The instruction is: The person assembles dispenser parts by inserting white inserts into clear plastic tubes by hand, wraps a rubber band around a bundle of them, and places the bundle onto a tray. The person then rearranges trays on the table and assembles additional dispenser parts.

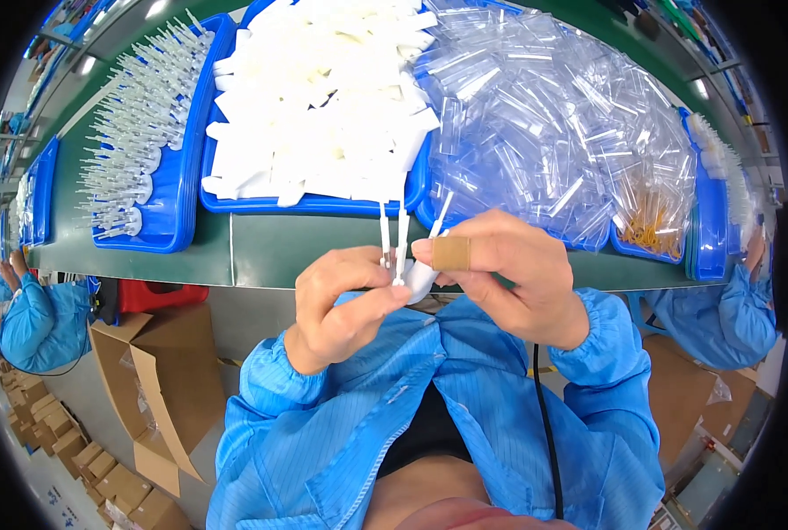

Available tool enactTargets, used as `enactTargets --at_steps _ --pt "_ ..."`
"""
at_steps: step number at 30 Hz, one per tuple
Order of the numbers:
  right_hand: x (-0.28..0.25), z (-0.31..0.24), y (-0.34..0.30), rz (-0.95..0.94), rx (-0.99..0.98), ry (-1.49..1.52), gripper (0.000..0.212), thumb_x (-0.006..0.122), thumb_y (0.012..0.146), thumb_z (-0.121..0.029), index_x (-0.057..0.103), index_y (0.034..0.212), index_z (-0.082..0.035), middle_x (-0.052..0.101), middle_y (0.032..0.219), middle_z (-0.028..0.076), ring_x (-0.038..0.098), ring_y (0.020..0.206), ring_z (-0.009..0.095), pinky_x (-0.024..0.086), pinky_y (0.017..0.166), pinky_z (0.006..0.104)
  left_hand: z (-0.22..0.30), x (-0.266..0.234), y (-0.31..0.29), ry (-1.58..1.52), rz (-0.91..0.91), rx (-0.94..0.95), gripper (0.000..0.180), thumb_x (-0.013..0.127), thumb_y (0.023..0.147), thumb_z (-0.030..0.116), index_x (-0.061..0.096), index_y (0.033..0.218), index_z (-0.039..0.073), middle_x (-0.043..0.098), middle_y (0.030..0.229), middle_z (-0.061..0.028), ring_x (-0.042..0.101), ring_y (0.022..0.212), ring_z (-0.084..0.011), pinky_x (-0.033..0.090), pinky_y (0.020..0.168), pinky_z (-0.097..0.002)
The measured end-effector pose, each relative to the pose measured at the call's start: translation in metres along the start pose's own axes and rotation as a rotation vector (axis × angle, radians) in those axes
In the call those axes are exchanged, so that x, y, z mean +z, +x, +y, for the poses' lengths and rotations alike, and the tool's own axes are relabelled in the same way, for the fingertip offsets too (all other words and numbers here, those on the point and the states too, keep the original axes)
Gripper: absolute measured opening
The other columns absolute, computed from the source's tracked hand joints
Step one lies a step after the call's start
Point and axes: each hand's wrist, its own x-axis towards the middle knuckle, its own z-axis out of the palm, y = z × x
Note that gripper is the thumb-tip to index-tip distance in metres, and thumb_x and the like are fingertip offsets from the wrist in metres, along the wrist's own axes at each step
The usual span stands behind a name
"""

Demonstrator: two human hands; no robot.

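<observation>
White stems (402,234) stood between the left hand (345,300) and right hand (508,274) in the head view, by the bench's (266,252) front edge. Their long axes pointed away from the person, toward the blue tray (314,206), the rightmost leaning right. The left hand pinched two low down; the right, wearing a tan band (451,253), gripped a white base (422,281).

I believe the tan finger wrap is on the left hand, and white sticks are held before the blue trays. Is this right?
No: the head view shows the tan finger wrap on the right hand. White sticks are held before the blue trays.
</observation>
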Motion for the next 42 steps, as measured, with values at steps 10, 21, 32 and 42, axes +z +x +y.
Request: enactTargets --at_steps 10,21,32,42 --pt "-0.022 0.039 0.142 -0.162 -0.440 -0.904 0.021 0.073 0.083 -0.017 0.068 0.100 -0.006 0.070 0.094 0.013 0.068 0.092 0.030 0.053 0.075 0.0416 -0.021 -0.009 -0.001 0.215 0.005 0.001 0.046 0.076 0.065 -0.017 0.064 0.102 0.007 0.057 0.100 -0.0104 0.066 0.084 -0.0272 0.053 0.068 -0.0331" --pt "-0.009 0.043 0.164 -0.266 -0.411 -0.978 0.023 0.073 0.080 -0.010 0.064 0.100 -0.006 0.067 0.092 0.011 0.065 0.090 0.030 0.051 0.077 0.0424 -0.029 -0.008 0.008 0.256 0.060 -0.003 0.035 0.080 0.065 -0.009 0.068 0.095 0.004 0.061 0.086 -0.0080 0.065 0.073 -0.0243 0.054 0.059 -0.0319" --pt "-0.025 -0.009 0.072 -0.042 0.338 0.175 0.038 0.059 0.098 -0.014 0.050 0.132 -0.002 0.072 0.101 0.012 0.063 0.099 0.011 0.048 0.090 0.0285 -0.009 -0.016 0.009 0.212 -0.043 0.110 0.032 0.074 0.062 0.000 0.074 0.094 0.005 0.068 0.095 -0.0088 0.066 0.076 -0.0243 0.054 0.060 -0.0314" --pt "-0.025 0.005 0.046 0.097 0.212 0.051 0.028 0.067 0.093 -0.015 0.060 0.115 0.000 0.069 0.096 0.007 0.063 0.089 0.009 0.048 0.084 0.0259 0.014 -0.010 0.008 0.200 -0.082 0.075 0.031 0.075 0.064 0.001 0.076 0.095 0.007 0.071 0.102 -0.0078 0.065 0.076 -0.0221 0.053 0.061 -0.0295"
